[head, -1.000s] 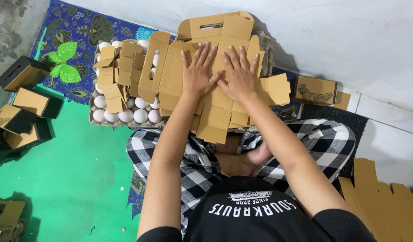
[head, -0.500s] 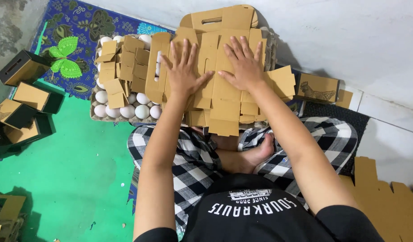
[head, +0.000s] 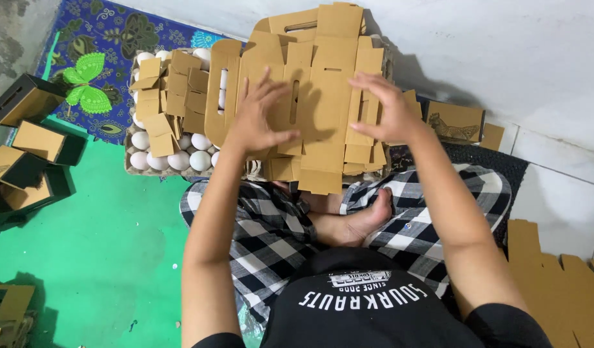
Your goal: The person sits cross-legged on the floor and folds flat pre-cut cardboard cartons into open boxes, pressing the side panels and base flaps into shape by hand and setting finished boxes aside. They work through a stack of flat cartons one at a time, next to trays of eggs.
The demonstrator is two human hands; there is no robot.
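Above the egg tray (head: 156, 169), left hand (head: 258, 125) and right hand (head: 388, 113) lie open, fingers spread, on flat cardboard (head: 322, 96); press evenly, gripping nothing.

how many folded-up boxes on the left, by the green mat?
4 folded cardboard boxes at the left edge: top, below it, then, lowest. More may sit out of frame.
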